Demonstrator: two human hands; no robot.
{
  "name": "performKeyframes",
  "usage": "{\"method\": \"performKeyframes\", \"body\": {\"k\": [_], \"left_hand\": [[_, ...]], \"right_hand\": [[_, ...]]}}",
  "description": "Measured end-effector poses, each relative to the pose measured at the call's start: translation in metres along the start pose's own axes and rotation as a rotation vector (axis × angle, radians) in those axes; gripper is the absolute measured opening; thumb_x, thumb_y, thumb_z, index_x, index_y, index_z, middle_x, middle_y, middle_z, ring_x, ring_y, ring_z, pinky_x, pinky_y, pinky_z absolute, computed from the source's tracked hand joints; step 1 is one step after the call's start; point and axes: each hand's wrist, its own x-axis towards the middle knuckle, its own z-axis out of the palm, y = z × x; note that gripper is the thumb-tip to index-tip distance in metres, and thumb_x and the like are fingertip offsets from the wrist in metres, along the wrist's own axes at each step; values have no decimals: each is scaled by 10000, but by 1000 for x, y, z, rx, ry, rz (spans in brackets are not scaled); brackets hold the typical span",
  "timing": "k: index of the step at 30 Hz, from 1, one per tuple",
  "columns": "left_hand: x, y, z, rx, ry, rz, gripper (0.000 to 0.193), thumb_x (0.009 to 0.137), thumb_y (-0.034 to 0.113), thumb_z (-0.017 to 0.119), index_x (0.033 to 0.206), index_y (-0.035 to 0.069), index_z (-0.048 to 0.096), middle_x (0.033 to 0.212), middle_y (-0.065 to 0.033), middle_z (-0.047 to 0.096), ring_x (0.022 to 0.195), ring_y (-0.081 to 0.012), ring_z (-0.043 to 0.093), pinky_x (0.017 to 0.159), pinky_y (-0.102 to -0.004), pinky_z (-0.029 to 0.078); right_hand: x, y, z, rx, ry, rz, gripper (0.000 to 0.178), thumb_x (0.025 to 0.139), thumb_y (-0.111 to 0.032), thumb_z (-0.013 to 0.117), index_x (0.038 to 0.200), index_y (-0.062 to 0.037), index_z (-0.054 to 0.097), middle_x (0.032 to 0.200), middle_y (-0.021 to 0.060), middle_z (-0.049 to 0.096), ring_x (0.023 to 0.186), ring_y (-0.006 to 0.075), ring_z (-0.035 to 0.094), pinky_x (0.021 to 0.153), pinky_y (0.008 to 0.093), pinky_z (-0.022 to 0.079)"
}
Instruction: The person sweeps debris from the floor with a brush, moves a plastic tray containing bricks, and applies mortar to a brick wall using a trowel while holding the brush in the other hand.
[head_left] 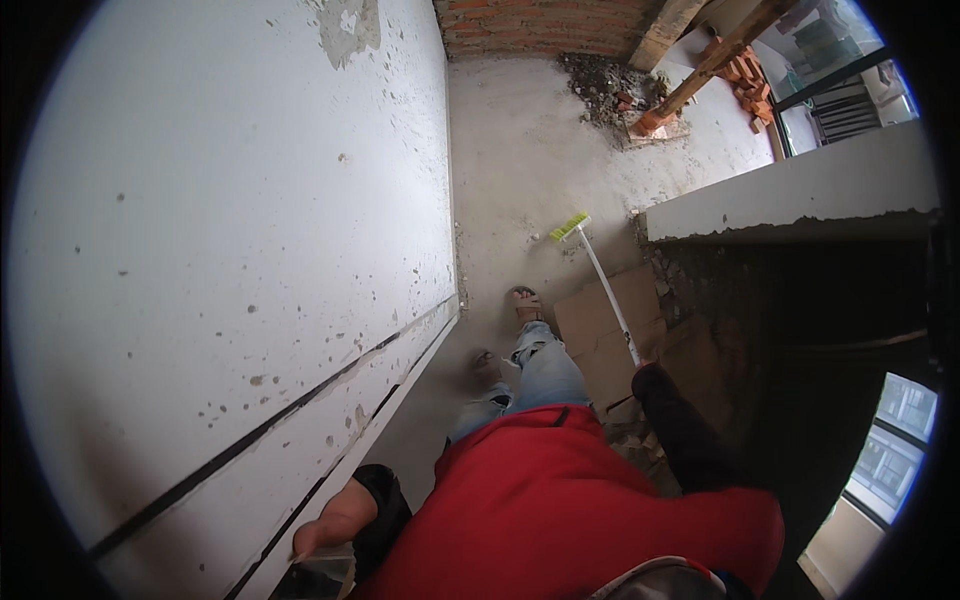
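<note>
My right hand is closed around the end of a broom's long white handle. The handle runs forward to a broom head with yellow-green bristles, low over the grey floor; whether the bristles touch it I cannot tell. At the lower left, beside the white wall, my left hand hangs with its fingers bent around something pale and partly see-through. Most of that thing is cut off or in shadow, so its kind is unclear.
A spotted white wall rises on my left. Flattened cardboard lies beside my feet, right of which is a dark opening under a low white ledge. Ahead are a rubble heap, wooden props and stacked bricks.
</note>
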Motion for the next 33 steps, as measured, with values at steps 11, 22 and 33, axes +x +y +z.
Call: {"method": "performKeyframes", "body": {"k": [11,22,33], "left_hand": [[10,38,25,61,-328,85,575,914,287,302,1290,-93,89,1313,-223,183,1182,-241,285,978,-325,260],[0,54,37,74,-161,76,606,883,365,396,1266,-66,208,1257,-216,296,1139,-230,364,973,-315,294],[8,42,30,7,-256,96,701,863,421,413,1264,-86,142,1243,-251,279,1140,-261,368,955,-334,324]], "right_hand": [[35,-203,86,753,-172,194,207,851,-303,419,842,-126,526,537,105,448,409,257,444,380,451,353],[-20,-218,101,56,-398,-298,217,825,-219,432,940,-78,550,732,176,571,644,323,572,566,433,455],[-29,-148,34,146,-332,-172,233,783,-163,439,938,-39,561,868,204,585,829,357,568,693,393,458]]}}
